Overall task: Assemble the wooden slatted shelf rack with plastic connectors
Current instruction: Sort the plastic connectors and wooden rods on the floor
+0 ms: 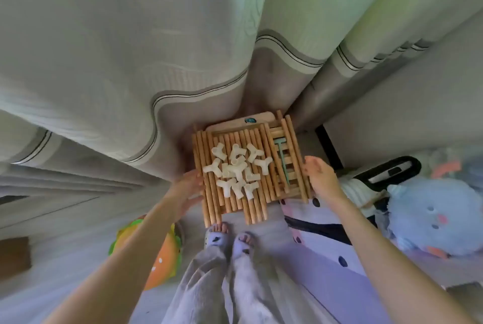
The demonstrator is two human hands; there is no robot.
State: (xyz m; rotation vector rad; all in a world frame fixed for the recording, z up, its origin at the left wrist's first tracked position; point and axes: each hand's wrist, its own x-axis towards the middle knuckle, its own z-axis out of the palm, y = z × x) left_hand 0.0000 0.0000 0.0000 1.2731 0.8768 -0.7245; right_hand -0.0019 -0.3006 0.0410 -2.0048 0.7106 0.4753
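A stack of wooden slatted panels hangs in front of me above my feet, held between both hands. Several wooden rods lie side by side across its top. A pile of several white plastic connectors rests on the rods. A small green hammer lies on the slats at the right. My left hand grips the stack's left edge, fingers partly hidden under it. My right hand holds the right edge, fingers mostly hidden behind the wood.
Pale green curtains hang straight ahead. A burger-shaped cushion lies on the floor at the left. To the right are a blue plush toy and a spotted white-and-lilac cushion. My slippered feet stand below the stack.
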